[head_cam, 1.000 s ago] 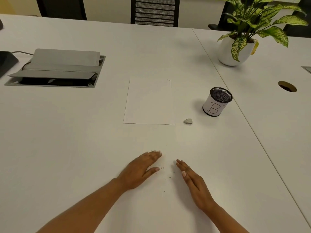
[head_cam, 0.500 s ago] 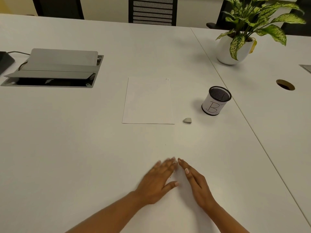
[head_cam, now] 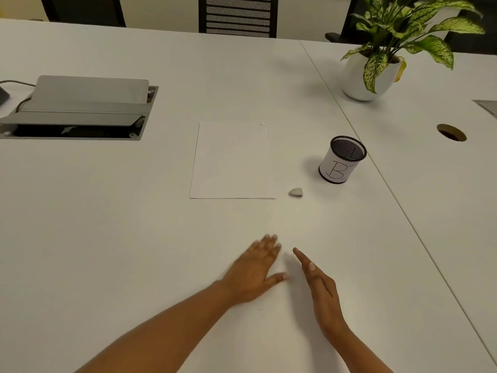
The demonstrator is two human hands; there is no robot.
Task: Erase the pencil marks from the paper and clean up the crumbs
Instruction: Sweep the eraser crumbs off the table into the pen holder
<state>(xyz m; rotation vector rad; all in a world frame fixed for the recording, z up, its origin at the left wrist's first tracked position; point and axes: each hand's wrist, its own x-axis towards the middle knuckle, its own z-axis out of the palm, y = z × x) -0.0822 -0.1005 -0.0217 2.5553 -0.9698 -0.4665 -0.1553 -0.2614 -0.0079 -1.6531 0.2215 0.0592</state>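
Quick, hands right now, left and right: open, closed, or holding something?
Left hand: open, fingers straight, palm down, holding nothing.
Right hand: open, fingers straight, turned on its edge, holding nothing.

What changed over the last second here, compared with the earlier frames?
The left hand slid flat to the right, toward the right hand, which stayed on edge about where it was. The dark crumbs seen between them earlier no longer show. Neither hand holds anything. The paper, eraser and mesh pencil cup did not move.
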